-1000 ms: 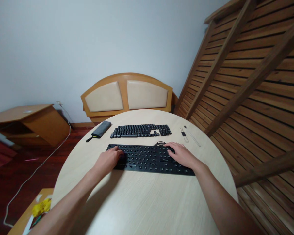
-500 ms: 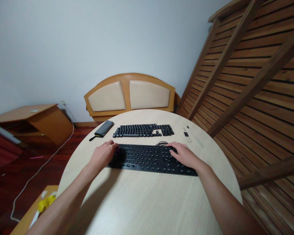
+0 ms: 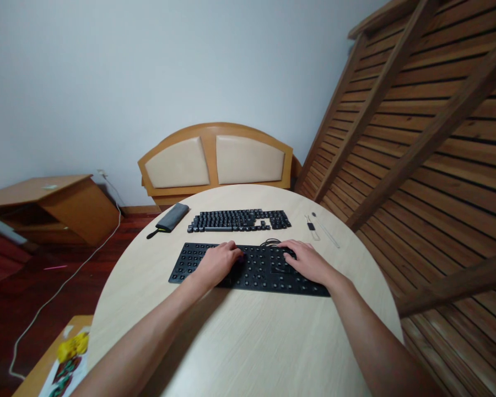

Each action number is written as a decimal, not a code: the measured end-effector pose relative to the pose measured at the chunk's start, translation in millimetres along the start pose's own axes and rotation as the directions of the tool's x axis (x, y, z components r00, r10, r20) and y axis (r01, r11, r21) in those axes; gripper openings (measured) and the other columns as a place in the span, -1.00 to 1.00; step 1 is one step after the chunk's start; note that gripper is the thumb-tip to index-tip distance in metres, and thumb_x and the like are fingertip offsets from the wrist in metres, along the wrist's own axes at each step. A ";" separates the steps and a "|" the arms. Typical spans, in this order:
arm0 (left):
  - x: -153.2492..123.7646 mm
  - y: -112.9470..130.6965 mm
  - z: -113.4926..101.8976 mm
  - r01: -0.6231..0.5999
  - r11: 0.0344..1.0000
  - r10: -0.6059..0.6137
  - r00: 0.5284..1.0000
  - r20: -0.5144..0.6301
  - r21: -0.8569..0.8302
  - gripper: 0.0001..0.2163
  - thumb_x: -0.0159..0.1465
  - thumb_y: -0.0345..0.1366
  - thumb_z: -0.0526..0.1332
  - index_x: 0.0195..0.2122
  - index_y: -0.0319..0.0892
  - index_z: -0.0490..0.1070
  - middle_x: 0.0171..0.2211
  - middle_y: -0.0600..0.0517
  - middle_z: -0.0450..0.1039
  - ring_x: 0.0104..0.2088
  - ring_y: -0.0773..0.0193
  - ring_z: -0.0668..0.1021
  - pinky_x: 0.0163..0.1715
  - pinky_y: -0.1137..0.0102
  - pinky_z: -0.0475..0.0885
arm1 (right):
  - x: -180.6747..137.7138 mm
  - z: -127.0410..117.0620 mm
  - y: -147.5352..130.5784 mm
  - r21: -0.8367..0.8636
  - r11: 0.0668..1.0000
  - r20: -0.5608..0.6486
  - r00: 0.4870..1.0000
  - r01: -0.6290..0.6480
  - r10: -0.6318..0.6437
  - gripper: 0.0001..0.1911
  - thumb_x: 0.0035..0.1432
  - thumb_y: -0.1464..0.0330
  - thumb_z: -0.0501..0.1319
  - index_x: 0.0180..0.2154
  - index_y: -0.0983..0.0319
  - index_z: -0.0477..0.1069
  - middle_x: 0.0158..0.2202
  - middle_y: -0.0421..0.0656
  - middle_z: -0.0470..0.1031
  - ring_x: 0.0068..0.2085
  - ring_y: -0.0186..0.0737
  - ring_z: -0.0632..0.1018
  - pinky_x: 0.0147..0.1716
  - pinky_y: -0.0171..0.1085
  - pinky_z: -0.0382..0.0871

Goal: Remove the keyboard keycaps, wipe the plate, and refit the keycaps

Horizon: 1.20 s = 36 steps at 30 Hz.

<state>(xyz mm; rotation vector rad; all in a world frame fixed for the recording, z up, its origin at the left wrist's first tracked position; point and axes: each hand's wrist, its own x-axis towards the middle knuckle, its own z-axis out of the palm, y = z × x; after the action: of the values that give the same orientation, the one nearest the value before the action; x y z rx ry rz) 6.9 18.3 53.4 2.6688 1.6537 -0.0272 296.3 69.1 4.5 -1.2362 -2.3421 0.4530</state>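
Observation:
A black keyboard [image 3: 256, 278] without its keycaps lies lengthwise on the table, its rows of switches bare. Over its middle, my left hand [image 3: 221, 259] is closed, fingers pressed together and pointing right. A small dark, purplish bit shows at those fingertips; I cannot make out what it is. At the keyboard's far right edge my right hand [image 3: 303, 259] holds it, fingers along the edge and thumb on the face. Behind lie the loose black keycaps [image 3: 219, 220], laid out in keyboard order with a gap toward the right. A coiled cable [image 3: 269, 242] shows beside my right fingertips.
On the table's far left lies a grey pouch [image 3: 172, 216] with a black strap. To the right are a wire keycap puller [image 3: 311, 226] and a thin brush [image 3: 326, 230]. A slatted wooden panel [image 3: 430, 165] leans beside the round table [image 3: 248, 342].
My left hand has moved right, from the keyboard's left end to its middle, uncovering the left switches. My right hand keeps its place on the keyboard. The view has shifted slightly.

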 end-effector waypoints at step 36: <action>-75.7 -86.6 -3.5 0.307 0.943 -0.312 0.950 0.012 0.131 -0.74 0.45 -0.35 0.01 -0.04 -0.04 0.49 -0.06 -0.06 0.47 -0.10 0.14 0.58 -0.37 0.42 0.44 | 1.2 1.7 3.9 -0.011 1.000 0.011 1.000 -0.001 0.001 -0.67 0.30 0.35 0.07 0.04 0.17 0.44 0.07 -0.06 0.54 0.07 0.00 0.53 0.12 0.05 0.31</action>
<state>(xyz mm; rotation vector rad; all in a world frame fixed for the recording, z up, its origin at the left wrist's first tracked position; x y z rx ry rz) -104.3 -10.9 58.8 2.4432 2.1101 -0.1817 297.5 72.2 1.4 -1.2431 -2.3558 0.4490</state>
